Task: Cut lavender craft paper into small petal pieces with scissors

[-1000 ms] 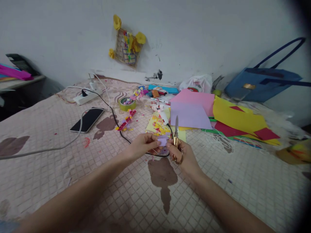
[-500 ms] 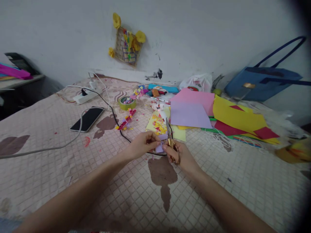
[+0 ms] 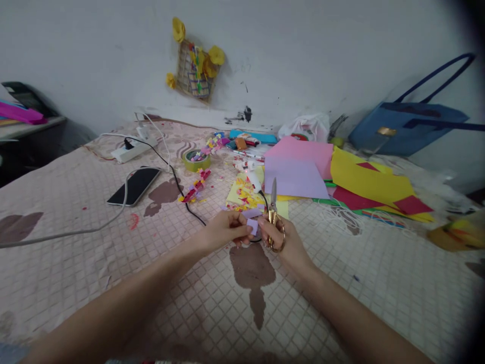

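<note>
My left hand [image 3: 229,230] pinches a small light purple paper piece [image 3: 252,226] between thumb and fingers. My right hand [image 3: 282,237] is closed around gold-handled scissors [image 3: 273,202], whose blades point up and away from me; its fingertips are close to the purple piece. Just beyond my hands, yellow and pink paper bits [image 3: 244,194] lie on a pale yellow sheet [image 3: 282,208]. A white glue gun [image 3: 253,178] rests behind them, its black cord curving past my hands.
Coloured sheets [image 3: 297,177] lie to the right, near white string [image 3: 343,217]. On the left are a phone [image 3: 134,186], a power strip [image 3: 131,150], green tape [image 3: 197,161] and a decorated clip strip [image 3: 196,187]. A blue bag [image 3: 409,126] stands at the back right.
The scissors have swung slightly right and more upright, away from the purple paper. The piece in my left hand has turned and shows its flat face. The view has shifted slightly.
</note>
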### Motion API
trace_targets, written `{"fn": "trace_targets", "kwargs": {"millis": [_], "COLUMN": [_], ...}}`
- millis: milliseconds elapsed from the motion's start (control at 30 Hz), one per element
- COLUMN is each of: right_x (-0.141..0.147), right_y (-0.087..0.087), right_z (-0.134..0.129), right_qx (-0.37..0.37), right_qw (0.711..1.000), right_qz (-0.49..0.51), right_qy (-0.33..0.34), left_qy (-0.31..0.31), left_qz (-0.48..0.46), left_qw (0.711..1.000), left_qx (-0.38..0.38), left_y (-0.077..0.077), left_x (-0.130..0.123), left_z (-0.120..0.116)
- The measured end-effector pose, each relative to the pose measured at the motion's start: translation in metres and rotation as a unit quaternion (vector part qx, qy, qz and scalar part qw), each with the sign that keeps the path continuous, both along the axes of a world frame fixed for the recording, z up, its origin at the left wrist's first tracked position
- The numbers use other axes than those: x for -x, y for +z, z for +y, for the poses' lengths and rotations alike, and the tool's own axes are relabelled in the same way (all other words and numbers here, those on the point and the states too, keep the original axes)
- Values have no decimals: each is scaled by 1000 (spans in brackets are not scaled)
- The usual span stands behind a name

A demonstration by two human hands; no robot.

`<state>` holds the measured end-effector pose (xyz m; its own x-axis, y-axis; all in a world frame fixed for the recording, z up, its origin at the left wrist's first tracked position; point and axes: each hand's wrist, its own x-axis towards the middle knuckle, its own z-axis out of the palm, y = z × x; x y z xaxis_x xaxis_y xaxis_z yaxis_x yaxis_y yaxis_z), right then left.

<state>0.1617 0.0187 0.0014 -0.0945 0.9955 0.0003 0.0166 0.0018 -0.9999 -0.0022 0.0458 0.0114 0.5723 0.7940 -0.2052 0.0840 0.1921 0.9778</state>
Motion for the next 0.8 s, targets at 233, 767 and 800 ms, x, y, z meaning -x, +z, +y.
{"fn": "trace_targets", "kwargs": {"millis": [233,767,800], "right_x": [-1,2,3], "right_y": [-1,-6,-6], "right_z": [0,-2,-3], "right_qx": [35,-1,0], "right_qw": [998,1000,1000], "right_qz": [-24,15,23], "right_qy": [36,-19,-17], "left_qy": [-8,3,10], "left_qz": [3,-59,-62], "left_qw": [1000,998,997], "left_qx": [-17,27,40], "left_y": [-5,0,-1], "left_x": [1,0,0], "left_z": [3,2,3]}}
